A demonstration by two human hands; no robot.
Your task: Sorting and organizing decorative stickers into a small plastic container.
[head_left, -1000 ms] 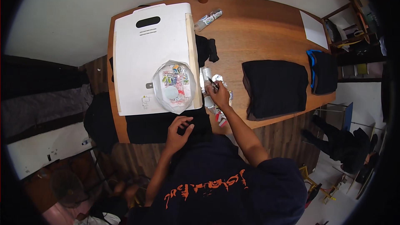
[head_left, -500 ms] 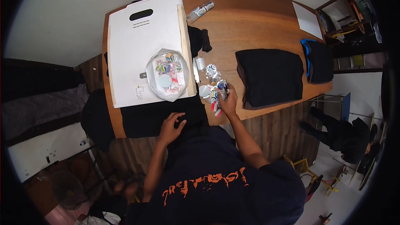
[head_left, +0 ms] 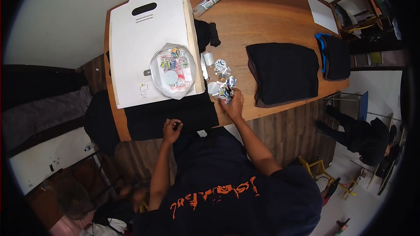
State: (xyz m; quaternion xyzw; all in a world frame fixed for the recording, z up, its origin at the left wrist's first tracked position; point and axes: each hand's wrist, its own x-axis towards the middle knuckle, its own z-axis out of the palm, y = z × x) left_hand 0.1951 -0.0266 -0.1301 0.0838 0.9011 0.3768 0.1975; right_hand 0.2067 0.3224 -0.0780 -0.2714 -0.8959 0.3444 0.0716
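While the right hand (head_left: 236, 105) is at the table (head_left: 262, 17): fingers bent over loose stickers (head_left: 224, 95), near the front edge; grip unclear.
Left hand (head_left: 171, 132): fingers curled at black cloth (head_left: 194, 113), front edge; can't tell if pinching.
Plastic bag (head_left: 158, 86): white board's (head_left: 135, 48) near right corner.
Folded black stack (head_left: 286, 76): right of stickers.

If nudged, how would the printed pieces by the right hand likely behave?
The printed pieces by the right hand would probably scatter, since they overlap loosely. Being small and flat-looking, each seems light and should slide rather than roll.
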